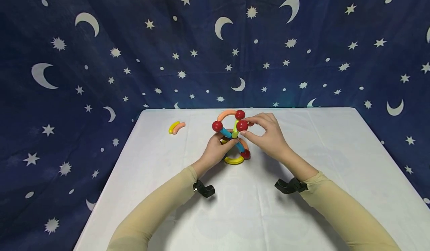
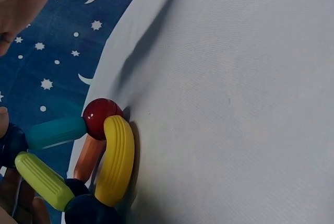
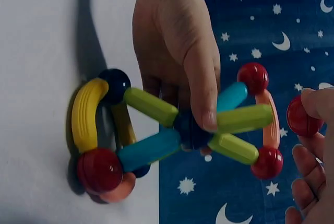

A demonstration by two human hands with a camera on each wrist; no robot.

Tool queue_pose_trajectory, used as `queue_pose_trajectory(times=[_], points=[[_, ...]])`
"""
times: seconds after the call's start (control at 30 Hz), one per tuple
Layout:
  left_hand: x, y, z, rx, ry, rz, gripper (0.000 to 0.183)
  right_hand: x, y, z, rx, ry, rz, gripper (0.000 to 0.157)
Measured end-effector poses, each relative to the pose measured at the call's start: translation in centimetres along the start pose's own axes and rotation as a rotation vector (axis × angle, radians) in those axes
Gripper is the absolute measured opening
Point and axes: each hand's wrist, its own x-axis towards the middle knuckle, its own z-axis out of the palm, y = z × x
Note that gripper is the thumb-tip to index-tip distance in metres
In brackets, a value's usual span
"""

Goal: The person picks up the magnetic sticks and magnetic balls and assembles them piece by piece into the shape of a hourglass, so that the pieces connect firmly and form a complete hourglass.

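Observation:
A magnetic ball-and-stick structure stands on the table, with curved yellow sticks (image 2: pixel 116 161) at its base. My left hand (image 1: pixel 215 148) grips it at the middle, thumb on a dark blue ball (image 3: pixel 192 130) from which blue and lime green sticks fan out. Above, an orange curved stick (image 1: pixel 226 113) joins two red balls. My right hand (image 1: pixel 268 131) pinches a separate red ball (image 3: pixel 301 117) between thumb and fingers. A gap shows between that ball and the free end of a lime green stick (image 3: pixel 245 118). Part of the base is hidden behind my left hand in the head view.
On the white table (image 1: pixel 134 191), a loose yellow curved stick (image 1: pixel 173 127) and an orange curved stick (image 1: pixel 179 128) lie side by side at the back left. A dark blue curtain (image 1: pixel 201 38) with moons and stars hangs behind. Each wrist wears a black strap mount (image 1: pixel 290 186).

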Motion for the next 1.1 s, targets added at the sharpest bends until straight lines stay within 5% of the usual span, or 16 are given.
queue_pose_trajectory(times=[0.47,0.73,0.87,1.0,1.1], points=[[0.0,-0.2,0.1,-0.033,-0.009,0.03,0.032,-0.2,-0.2,0.8,-0.035,-0.059,0.017,0.038],[0.0,-0.1,0.0,-0.017,-0.002,0.038,0.031,-1.2,0.8,0.8,0.068,-0.084,0.077,0.058],[0.0,0.0,0.0,0.011,0.008,0.04,0.031,-2.0,2.6,1.5,0.082,-0.199,0.221,0.06],[0.0,-0.1,0.0,0.033,0.014,0.054,0.029,-3.1,4.3,2.7,-0.08,-0.391,0.355,0.068],[0.0,-0.2,-0.1,0.028,0.01,0.066,0.029,-3.7,4.9,3.3,-0.179,-0.466,0.358,0.07]])
